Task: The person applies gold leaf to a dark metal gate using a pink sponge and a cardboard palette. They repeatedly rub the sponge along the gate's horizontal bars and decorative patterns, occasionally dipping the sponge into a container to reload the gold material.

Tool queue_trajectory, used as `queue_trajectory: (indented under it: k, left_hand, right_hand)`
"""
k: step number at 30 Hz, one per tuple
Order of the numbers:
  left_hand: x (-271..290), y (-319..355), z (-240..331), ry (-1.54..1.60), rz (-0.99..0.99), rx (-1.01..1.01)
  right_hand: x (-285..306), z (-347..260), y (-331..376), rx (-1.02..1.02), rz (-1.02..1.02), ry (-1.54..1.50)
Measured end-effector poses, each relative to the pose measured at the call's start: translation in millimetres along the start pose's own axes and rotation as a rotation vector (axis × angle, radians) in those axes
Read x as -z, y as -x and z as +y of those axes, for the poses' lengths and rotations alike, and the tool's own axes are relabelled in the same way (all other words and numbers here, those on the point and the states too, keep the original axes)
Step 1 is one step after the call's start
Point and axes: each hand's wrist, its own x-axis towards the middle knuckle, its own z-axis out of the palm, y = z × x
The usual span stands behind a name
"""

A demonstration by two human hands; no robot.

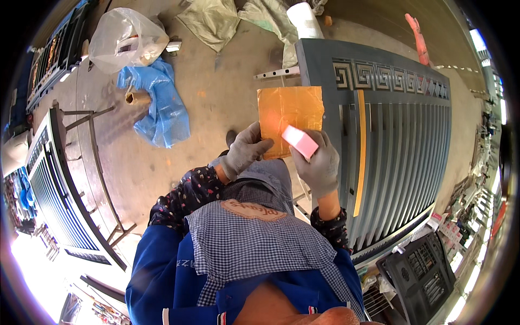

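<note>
My left hand (245, 151), in a grey glove, grips the lower left edge of a shiny gold-orange rectangular sheet (290, 105), thumb on its face. The sheet looks slightly wrinkled. My right hand (320, 165), gloved the same way, is closed around a small pink block (301, 142) with a paler end. The block is over the lower right part of the sheet; whether it touches cannot be told. Just right of my right hand is a grey metal gate panel (374, 96) with vertical bars and a key-pattern band. A narrow gold strip (361, 157) runs along one bar.
Blue plastic sheeting (162, 108) and a clear plastic bag (116, 40) lie on the floor at far left, beside a brown cardboard tube (137, 98). Another barred panel (65, 189) leans at left. An open black tool case (422, 276) is at lower right.
</note>
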Motion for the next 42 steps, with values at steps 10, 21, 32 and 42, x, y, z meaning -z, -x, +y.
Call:
queue_trajectory:
  k: [10, 21, 32, 42]
  left_hand:
    - [26, -84, 66, -0.081, -0.056, 0.028]
    - [-9, -211, 143, -0.332, -0.281, 0.219]
    - [-63, -362, 172, -0.384, -0.571, 0.370]
    - [-115, -491, 217, -0.639, -0.825, 0.459]
  right_hand:
    - [-19, 2, -74, -0.068, 0.047, 0.023]
    - [5, 32, -118, -0.472, 0.408, -0.137]
    - [-28, 100, 2, -1.336, 1.427, -0.365]
    - [-23, 158, -54, -1.528, 1.501, 0.057]
